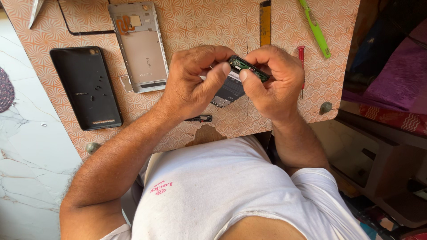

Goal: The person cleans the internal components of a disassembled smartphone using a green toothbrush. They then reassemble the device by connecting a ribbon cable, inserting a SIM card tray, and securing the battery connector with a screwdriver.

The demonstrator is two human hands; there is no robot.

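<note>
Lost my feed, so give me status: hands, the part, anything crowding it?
Left hand and right hand both pinch the green circuit board. Held above the patterned table. Red screwdriver right; black phone cover and silver frame left.

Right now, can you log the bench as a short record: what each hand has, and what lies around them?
left hand: pinches the small green circuit board from its left end
right hand: holds the same board's right end
under hands: grey phone body
bench left: black rectangular phone back cover, silver metal phone frame
bench right: red-handled screwdriver, green plastic tool
surface: orange patterned board
</note>
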